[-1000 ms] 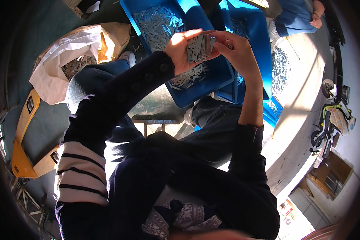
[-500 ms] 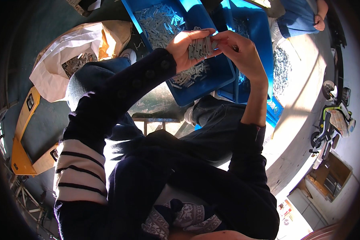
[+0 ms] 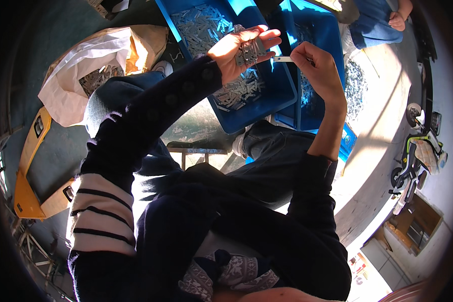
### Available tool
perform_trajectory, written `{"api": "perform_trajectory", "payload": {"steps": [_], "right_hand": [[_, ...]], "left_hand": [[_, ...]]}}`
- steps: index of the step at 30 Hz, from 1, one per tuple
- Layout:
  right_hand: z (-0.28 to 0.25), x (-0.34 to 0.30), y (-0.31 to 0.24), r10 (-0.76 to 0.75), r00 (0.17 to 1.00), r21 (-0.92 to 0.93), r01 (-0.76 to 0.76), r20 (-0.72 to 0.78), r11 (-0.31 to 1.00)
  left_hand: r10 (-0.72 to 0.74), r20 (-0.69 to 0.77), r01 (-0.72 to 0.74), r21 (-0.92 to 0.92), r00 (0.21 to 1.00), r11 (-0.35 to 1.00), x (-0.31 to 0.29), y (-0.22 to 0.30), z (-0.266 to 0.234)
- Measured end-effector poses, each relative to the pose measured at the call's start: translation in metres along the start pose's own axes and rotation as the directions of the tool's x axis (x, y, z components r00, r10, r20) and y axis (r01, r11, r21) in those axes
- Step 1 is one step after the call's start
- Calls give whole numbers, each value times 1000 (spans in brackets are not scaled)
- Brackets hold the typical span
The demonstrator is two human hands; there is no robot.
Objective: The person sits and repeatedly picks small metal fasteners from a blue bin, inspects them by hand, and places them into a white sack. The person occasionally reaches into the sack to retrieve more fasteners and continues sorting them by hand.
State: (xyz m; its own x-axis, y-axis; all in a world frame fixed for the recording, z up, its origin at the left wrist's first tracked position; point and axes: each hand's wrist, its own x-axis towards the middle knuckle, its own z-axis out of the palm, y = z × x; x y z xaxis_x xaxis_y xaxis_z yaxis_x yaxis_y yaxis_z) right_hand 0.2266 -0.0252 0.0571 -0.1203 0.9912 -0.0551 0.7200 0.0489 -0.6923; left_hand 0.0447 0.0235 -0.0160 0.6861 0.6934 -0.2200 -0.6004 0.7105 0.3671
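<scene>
Several flat grey metal pieces (image 3: 250, 52) lie across the palm of my left hand (image 3: 228, 56), its thumb curled over them and its fingertips partly spread. Just to the right, my right hand (image 3: 316, 71) pinches the end of one narrow metal strip (image 3: 282, 59), whose free end points toward the left hand. Both hands are held above a blue bin (image 3: 281, 95) with many loose metal strips (image 3: 239, 90) in it. A second blue bin (image 3: 329, 35) stands right beside it, partly hidden by my right hand, and also holds metal pieces.
An open white sack (image 3: 60, 100) with metal pieces stands at the left, above a yellow pallet truck (image 3: 31, 151). Another heap of small pieces (image 3: 356, 90) is right of the bins. A person in blue (image 3: 372, 25) is at upper right. A scooter (image 3: 412, 161) stands far right.
My right hand has moved a little right and down, away from the left hand, with a metal strip now showing in its pinch. The left hand's fingers have spread more.
</scene>
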Motion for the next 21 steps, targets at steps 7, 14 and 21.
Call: {"api": "perform_trajectory", "payload": {"steps": [7,14,21], "right_hand": [[-1,1,4,46,999,12,-47,27,999],[29,9,-3,41,998,112,-36,-41,993],[44,13,-5,66,996,225,-50,-65,973]], "left_hand": [[21,-108,-20,6,994,1000,3,-1,-3],[-10,-21,12,65,1000,998,-1,-1,0],[-31,7,30,110,1000,994,-6,-2,4]]}}
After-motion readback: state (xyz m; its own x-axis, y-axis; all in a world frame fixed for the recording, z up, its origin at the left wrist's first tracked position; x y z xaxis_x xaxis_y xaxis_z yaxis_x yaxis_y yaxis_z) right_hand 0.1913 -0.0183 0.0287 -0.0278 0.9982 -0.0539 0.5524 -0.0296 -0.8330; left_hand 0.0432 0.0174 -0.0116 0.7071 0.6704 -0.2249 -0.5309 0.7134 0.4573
